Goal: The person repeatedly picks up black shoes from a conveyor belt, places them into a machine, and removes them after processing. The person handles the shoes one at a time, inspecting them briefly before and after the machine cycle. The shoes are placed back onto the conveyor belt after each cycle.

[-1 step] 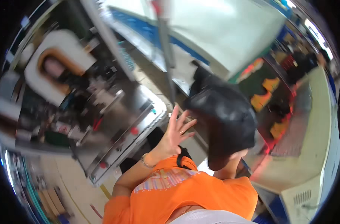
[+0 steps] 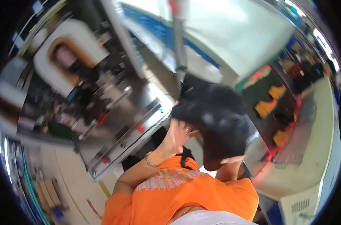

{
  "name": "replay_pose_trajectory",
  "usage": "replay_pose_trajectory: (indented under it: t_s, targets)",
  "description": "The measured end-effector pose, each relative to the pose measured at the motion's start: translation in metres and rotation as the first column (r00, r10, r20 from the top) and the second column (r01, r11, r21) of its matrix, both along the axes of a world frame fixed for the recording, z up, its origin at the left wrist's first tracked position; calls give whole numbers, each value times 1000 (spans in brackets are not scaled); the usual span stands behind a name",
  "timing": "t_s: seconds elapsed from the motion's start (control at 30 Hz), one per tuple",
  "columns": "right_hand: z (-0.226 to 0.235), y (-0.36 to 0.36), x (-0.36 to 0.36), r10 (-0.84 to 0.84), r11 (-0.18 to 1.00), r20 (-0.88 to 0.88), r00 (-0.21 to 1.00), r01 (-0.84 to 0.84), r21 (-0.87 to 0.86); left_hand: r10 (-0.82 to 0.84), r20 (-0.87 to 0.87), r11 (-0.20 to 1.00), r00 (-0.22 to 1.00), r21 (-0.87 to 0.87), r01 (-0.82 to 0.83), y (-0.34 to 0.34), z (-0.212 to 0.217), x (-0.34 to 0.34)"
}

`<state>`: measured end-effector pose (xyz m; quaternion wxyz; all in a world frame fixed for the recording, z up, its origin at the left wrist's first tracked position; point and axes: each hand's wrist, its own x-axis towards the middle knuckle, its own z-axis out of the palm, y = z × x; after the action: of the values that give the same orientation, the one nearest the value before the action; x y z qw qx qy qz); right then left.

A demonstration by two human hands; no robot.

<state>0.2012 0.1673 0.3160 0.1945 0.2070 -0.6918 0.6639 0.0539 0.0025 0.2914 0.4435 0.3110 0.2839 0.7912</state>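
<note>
A large black piece (image 2: pixel 219 112) with a smooth, leather-like sheen hangs in front of my body, its lower part curving downward. Its exact kind is not clear. My right hand (image 2: pixel 233 160) grips its lower right edge, with most of the fingers hidden by the piece. At the left edge is my left hand (image 2: pixel 179 138), fingers stretched out and apart, partly covered by the piece and blurred. A ring and a bracelet show on that hand and wrist.
A machine with a white arched frame (image 2: pixel 71 56) and a metal table edge (image 2: pixel 129 137) stands left. On the right, yellow-orange cut pieces (image 2: pixel 266 108) lie on a dark, red-lit surface beside a cream machine housing (image 2: pixel 301 165). A grey post (image 2: pixel 179 45) rises ahead.
My left hand, spread wide beside the black piece before, now overlaps its left edge. The black piece has shifted left toward that hand. The surroundings have slid slightly rightward in view.
</note>
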Motion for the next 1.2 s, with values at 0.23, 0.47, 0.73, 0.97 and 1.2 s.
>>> replay_pose_trajectory:
  t_s: [0.23,0.47,0.73,0.97,1.2]
  targets:
    - [3,-74,-112,484,803,189,855,-348,-484,521,251,845,816,-19,-534,-95,14,-41]
    - [16,-183,-191,321,826,444,837,-17,-564,937,-10,346,350,-123,-930,-190,30,-59]
    - [58,-263,-275,893,451,355,278,-568,-689,577,-389,738,718,-129,-663,-328,-5,-125]
    - [81,-304,-308,817,299,577,15,-866,-401,15,-335,897,942,-412,-160,-370,90,-146]
    - [119,-318,-311,703,173,688,182,-981,83,-107,-556,769,824,-571,-285,-368,135,-123]
